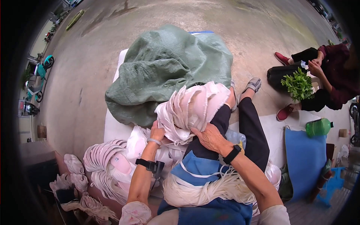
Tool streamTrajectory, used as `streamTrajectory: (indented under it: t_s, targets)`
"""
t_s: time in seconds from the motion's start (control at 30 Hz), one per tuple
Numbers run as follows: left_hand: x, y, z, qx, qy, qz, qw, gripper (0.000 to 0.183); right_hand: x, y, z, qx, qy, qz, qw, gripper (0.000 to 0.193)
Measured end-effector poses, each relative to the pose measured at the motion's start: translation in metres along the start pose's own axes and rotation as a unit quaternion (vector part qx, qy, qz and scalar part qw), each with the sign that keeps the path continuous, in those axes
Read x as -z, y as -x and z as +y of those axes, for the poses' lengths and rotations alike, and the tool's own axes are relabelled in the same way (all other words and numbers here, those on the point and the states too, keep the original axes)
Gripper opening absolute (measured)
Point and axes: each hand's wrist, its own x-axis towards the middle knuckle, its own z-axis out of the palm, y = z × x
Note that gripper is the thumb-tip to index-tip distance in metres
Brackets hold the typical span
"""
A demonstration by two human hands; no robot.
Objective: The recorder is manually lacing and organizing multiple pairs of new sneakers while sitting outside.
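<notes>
A stack of pale pink and white curved fabric pieces [193, 107], nested in one another, is held up over my lap. My left hand [157, 132] grips its lower left edge, fingers partly hidden behind the pieces. On the lower right side my right hand [210, 138] is closed on the same stack, its thumb along the outside. A bundle of cream cords [210, 190] lies across my lap over a blue cloth [200, 170]. More nested stacks of pink and white pieces [107, 168] rest beside my left forearm.
A large green woven sack [172, 71] bulges just beyond the stack. Tied bundles [75, 168] lie at the lower left. Off to the right, another person [335, 78] sits handling leafy greens [298, 85], near a green bottle [318, 127] and a blue panel [305, 161].
</notes>
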Motion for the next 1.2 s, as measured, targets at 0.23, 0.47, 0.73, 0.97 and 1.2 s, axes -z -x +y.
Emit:
streamTrajectory:
  t_s: [0.23,0.47,0.73,0.97,1.2]
  targets:
    - [0.069,0.119,0.177,-0.218,0.158,0.139,0.953,0.072,0.011,0.039,-0.053,0.255,0.515,0.071,0.815,0.051]
    - [0.111,0.196,0.261,-0.388,0.176,0.250,0.869,0.069,0.051,0.041,-0.116,0.264,0.266,0.147,0.915,0.034]
    - [0.110,0.242,0.290,-0.395,0.071,0.156,0.902,0.068,0.079,0.070,-0.123,0.027,-0.311,0.179,0.933,0.039]
    - [0.068,0.244,0.283,-0.392,-0.042,0.101,0.914,0.064,0.070,0.111,-0.071,-0.003,-0.566,0.165,0.808,0.041]
    - [0.021,0.250,0.282,-0.323,-0.167,0.023,0.931,0.060,0.061,0.147,-0.049,-0.002,-0.572,0.207,0.794,0.042]
